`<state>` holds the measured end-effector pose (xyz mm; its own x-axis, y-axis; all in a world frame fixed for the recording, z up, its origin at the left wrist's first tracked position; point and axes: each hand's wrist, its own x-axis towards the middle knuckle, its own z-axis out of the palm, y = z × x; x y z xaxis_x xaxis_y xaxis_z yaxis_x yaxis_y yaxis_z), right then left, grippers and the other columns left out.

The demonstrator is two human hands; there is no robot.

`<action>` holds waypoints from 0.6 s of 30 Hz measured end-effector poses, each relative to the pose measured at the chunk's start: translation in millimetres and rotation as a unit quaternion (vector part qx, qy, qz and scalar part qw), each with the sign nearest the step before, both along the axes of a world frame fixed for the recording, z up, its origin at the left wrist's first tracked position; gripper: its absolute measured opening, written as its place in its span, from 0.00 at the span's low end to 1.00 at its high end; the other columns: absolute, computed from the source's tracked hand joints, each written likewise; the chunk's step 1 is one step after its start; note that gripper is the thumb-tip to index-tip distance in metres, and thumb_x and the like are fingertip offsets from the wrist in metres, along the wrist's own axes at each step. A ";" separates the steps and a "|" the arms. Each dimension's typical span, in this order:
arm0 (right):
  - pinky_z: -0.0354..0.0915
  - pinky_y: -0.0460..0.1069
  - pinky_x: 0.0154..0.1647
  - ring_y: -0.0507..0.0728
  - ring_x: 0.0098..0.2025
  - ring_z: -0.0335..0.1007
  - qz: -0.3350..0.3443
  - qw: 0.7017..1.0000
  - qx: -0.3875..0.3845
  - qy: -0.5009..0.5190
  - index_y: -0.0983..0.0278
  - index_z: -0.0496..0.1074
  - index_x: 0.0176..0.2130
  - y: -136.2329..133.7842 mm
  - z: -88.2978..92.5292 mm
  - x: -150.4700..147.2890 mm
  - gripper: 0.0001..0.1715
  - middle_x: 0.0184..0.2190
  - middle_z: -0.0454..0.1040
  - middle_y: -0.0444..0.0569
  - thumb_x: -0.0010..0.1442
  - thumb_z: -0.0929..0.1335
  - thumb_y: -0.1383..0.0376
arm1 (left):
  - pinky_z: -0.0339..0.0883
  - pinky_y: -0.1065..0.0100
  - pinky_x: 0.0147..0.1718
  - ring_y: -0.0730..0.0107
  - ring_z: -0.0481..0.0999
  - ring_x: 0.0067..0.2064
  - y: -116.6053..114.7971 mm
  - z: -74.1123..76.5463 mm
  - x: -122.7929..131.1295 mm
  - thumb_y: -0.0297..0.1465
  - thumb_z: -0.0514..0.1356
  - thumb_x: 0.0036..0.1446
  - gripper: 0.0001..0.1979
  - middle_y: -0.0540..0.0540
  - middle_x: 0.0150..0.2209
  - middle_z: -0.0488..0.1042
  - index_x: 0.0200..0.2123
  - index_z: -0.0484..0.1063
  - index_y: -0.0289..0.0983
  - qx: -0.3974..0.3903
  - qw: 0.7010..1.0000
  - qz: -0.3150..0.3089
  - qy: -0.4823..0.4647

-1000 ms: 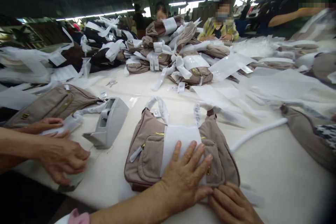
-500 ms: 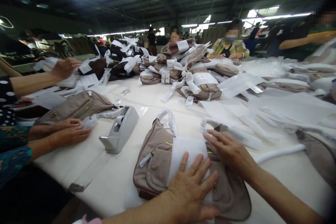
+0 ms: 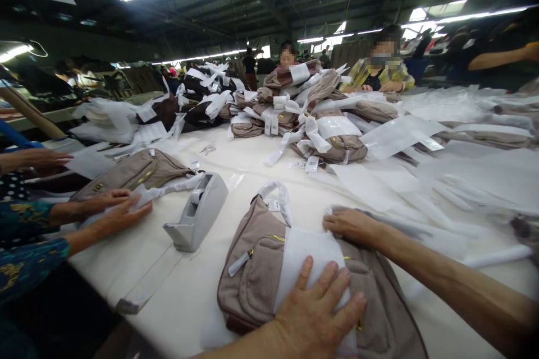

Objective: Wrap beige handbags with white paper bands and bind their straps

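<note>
A taupe handbag lies on the table in front of me, with gold zips and a sheet of white foam wrap across its middle. My left hand rests flat on the wrap and bag front, fingers spread. At the bag's upper right edge, my right hand has its fingers curled round the paper-wrapped strap; its fingertips are partly hidden. The strap's other wrapped end, with a small white tag, loops up at the bag's top left.
A grey tape dispenser stands left of the bag. Beyond it, a co-worker's hands handle another taupe bag. Wrapped bags are piled at the back, and white foam sheets lie to the right. Small scissors lie mid-table.
My right hand has closed from outstretched fingers onto the strap at the bag's upper edge. My left hand stays flat on the wrap. A co-worker's raised hand at left has lowered and moved left.
</note>
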<state>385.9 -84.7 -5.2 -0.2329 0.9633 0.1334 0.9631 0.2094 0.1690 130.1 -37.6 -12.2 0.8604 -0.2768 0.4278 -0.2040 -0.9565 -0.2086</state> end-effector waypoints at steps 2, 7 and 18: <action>0.64 0.44 0.24 0.51 0.22 0.68 -0.016 1.000 0.006 0.006 0.62 0.71 0.28 -5.8 3.4 -7.5 0.19 0.26 0.75 0.44 0.49 0.61 0.82 | 0.47 0.43 0.56 0.51 0.50 0.62 -1.4 -5.3 0.6 0.47 0.46 0.58 0.28 0.41 0.61 0.54 0.59 0.53 0.41 0.009 1.000 0.006 -0.007; 0.69 0.55 0.34 0.63 0.42 0.72 -0.123 0.982 0.114 0.088 0.68 0.62 0.54 -32.1 9.2 -46.2 0.25 0.53 0.64 0.63 0.57 0.58 0.74 | 0.49 0.43 0.55 0.52 0.50 0.62 -2.4 -14.1 3.7 0.44 0.49 0.58 0.24 0.43 0.60 0.56 0.57 0.56 0.45 0.015 0.999 0.021 -0.038; 0.51 0.62 0.58 0.67 0.56 0.59 -0.479 0.702 0.223 0.478 0.66 0.67 0.51 -57.6 24.8 -64.9 0.33 0.51 0.68 0.58 0.55 0.59 0.48 | 0.41 0.47 0.58 0.54 0.46 0.64 5.9 41.7 -21.1 0.51 0.48 0.56 0.37 0.38 0.63 0.49 0.62 0.44 0.39 -0.199 0.980 0.004 0.012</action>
<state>321.0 -142.3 19.6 0.8941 0.4301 0.1253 0.3441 -0.4801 -0.8069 109.0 -31.6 29.5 0.8733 -0.0849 0.4797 -0.1958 -0.9628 0.1861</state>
